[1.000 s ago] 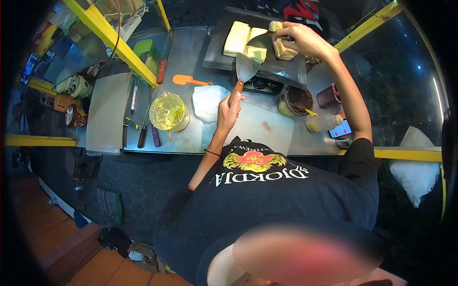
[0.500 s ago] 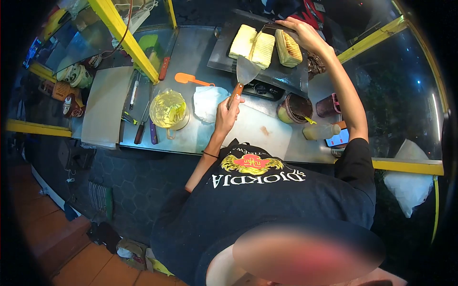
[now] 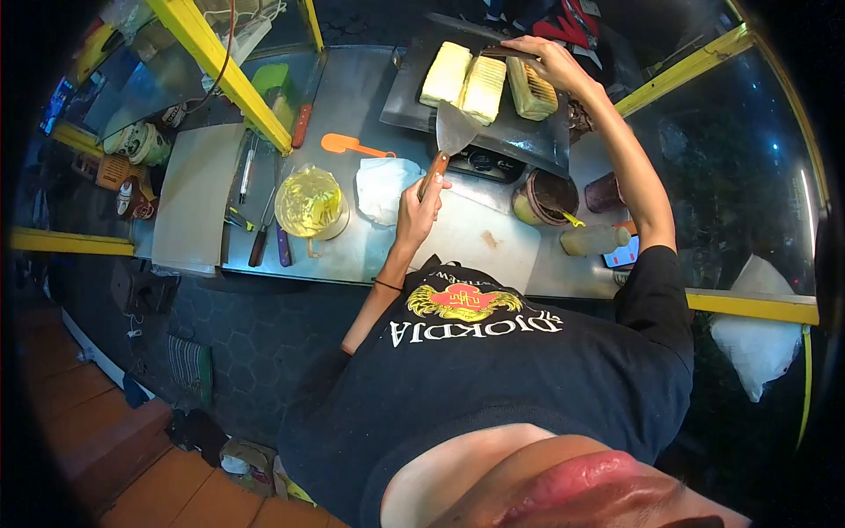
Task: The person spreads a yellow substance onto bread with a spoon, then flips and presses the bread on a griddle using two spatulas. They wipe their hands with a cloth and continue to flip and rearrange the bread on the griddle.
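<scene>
My left hand is closed around the wooden handle of a scraper, its wide metal blade against the near ends of two pale bread blocks, the left block and the middle block. My right hand grips the dark handle of a second flat tool, its thin blade at the far end of the middle block. Under that hand, the right block shows browned stripes and is partly covered by the fingers. All three blocks rest on a black griddle plate.
Below the griddle is a stove. Nearby stand a tub of dark spread, a jar and a phone. Leftward are a yellow-filled container, a white bag, an orange spatula and a board. Yellow posts frame the stall.
My right hand has shifted slightly left with its tool over the blocks. The right block sits slightly differently under it. My left hand and scraper hold almost the same place.
</scene>
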A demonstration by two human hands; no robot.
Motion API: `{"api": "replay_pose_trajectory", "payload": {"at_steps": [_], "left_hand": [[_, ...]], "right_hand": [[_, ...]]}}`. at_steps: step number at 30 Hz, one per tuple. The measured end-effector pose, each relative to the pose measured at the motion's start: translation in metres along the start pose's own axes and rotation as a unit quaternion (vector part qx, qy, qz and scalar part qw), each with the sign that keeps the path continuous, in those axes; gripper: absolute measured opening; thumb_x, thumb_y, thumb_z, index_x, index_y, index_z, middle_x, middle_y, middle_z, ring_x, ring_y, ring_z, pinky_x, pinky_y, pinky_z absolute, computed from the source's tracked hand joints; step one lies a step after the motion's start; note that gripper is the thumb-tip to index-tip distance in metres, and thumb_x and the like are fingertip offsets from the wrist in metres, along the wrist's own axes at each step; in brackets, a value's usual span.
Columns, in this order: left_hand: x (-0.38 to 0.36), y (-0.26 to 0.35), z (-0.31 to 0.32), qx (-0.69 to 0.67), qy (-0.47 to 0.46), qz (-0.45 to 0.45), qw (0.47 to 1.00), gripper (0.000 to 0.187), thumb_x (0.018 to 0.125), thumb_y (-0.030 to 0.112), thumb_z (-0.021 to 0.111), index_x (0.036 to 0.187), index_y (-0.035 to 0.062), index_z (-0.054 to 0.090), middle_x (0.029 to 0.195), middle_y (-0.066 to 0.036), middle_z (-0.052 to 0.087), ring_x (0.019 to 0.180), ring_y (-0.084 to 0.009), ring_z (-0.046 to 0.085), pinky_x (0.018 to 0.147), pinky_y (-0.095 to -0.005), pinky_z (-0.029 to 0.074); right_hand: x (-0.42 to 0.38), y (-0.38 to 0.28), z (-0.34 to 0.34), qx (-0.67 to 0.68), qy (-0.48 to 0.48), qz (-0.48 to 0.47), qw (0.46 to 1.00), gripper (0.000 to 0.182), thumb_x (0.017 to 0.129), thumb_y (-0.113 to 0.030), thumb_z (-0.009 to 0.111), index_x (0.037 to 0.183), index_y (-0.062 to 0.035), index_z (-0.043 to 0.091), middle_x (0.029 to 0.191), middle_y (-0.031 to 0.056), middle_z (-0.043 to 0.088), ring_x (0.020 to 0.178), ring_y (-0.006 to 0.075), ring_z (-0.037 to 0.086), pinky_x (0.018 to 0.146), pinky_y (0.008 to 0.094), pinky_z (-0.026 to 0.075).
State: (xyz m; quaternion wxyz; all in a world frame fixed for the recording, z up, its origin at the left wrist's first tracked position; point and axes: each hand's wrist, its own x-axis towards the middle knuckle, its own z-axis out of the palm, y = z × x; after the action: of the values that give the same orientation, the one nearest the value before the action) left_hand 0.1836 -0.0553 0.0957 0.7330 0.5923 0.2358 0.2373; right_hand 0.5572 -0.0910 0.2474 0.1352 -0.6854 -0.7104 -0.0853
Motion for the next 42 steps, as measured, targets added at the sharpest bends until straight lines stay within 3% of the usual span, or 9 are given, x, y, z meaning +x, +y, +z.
{"api": "replay_pose_trajectory", "payload": {"at_steps": [11,19,23,25,27,29,34,37,42], "left_hand": [[0.0,0.001,0.003,0.01,0.0,0.008,1.0,0.044,0.102,0.041,0.051,0.092,0.001,0.066,0.054,0.006,0.04,0.047,-0.0031,0.038,0.044,-0.0233,0.032],[-0.002,0.003,0.006,0.005,-0.003,0.011,1.0,0.041,0.102,0.038,0.052,0.092,0.0011,0.067,0.054,0.006,0.04,0.046,-0.0029,0.037,0.043,-0.0231,0.031],[-0.002,0.001,0.007,0.009,-0.004,0.016,1.0,0.042,0.102,0.039,0.052,0.092,0.0008,0.067,0.054,0.006,0.04,0.046,-0.0031,0.038,0.043,-0.0234,0.031],[-0.001,0.002,0.009,0.018,-0.003,0.023,1.0,0.044,0.102,0.04,0.052,0.092,0.0005,0.067,0.053,0.006,0.04,0.046,-0.0033,0.038,0.043,-0.0238,0.032],[0.002,-0.001,0.009,0.026,-0.005,0.024,0.999,0.044,0.102,0.04,0.051,0.092,0.0005,0.067,0.053,0.005,0.04,0.046,-0.0034,0.039,0.043,-0.0241,0.032],[0.005,-0.002,0.01,0.036,-0.011,0.025,0.999,0.045,0.102,0.041,0.051,0.091,0.0004,0.067,0.053,0.005,0.041,0.046,-0.0035,0.039,0.043,-0.0243,0.032],[0.014,0.0,0.012,0.041,-0.004,0.032,0.999,0.045,0.103,0.04,0.05,0.092,0.0001,0.067,0.054,0.005,0.041,0.046,-0.0037,0.039,0.043,-0.0238,0.032],[0.019,0.002,0.015,0.033,-0.006,0.027,0.999,0.044,0.103,0.04,0.05,0.092,0.0002,0.067,0.054,0.005,0.041,0.046,-0.0037,0.039,0.043,-0.0232,0.032],[0.027,0.015,0.016,0.039,-0.014,0.035,0.999,0.042,0.103,0.039,0.05,0.093,0.001,0.067,0.055,0.005,0.041,0.047,-0.0034,0.038,0.043,-0.0231,0.03]], "right_hand": [[-0.045,0.016,0.006,-0.094,0.039,0.058,0.993,0.043,0.093,-0.014,0.058,0.136,-0.019,0.057,0.115,0.0069,0.065,0.103,0.0296,0.058,0.09,0.0409,0.05],[-0.05,0.012,-0.011,-0.124,0.083,0.116,0.982,0.042,0.093,-0.015,0.058,0.134,-0.0185,0.059,0.11,0.0078,0.066,0.104,0.03,0.059,0.086,0.0404,0.051],[-0.055,0.015,-0.032,-0.021,0.197,0.179,0.964,0.036,0.094,-0.024,0.064,0.129,-0.015,0.063,0.111,0.0161,0.069,0.102,0.0353,0.067,0.085,0.039,0.052],[-0.055,0.011,-0.049,-0.025,0.203,0.267,0.942,0.039,0.092,-0.025,0.066,0.129,-0.015,0.063,0.102,0.0153,0.073,0.093,0.0283,0.072,0.083,0.0367,0.053],[-0.061,0.02,-0.06,0.094,0.226,0.314,0.917,0.037,0.091,-0.024,0.063,0.126,-0.0129,0.067,0.085,0.007,0.074,0.071,0.0097,0.068,0.062,0.0269,0.052],[-0.079,0.049,-0.07,0.155,0.191,0.396,0.885,0.034,0.091,-0.024,0.06,0.121,-0.013,0.07,0.077,0.0049,0.073,0.061,0.0094,0.065,0.054,0.0242,0.048],[-0.116,-0.008,-0.062,0.09,0.268,0.513,0.811,0.033,0.089,-0.038,0.057,0.105,-0.0151,0.075,0.066,0.0067,0.071,0.07,0.0185,0.072,0.069,0.0334,0.053],[-0.134,-0.029,-0.015,0.027,0.291,0.48,0.827,0.032,0.087,-0.034,0.058,0.105,-0.0134,0.074,0.083,0.0154,0.073,0.085,0.0337,0.072,0.077,0.0413,0.055],[-0.134,-0.116,0.03,0.06,0.239,0.425,0.871,0.027,0.087,-0.03,0.063,0.104,-0.0111,0.073,0.082,0.0164,0.071,0.078,0.0343,0.07,0.071,0.0398,0.054]]}}
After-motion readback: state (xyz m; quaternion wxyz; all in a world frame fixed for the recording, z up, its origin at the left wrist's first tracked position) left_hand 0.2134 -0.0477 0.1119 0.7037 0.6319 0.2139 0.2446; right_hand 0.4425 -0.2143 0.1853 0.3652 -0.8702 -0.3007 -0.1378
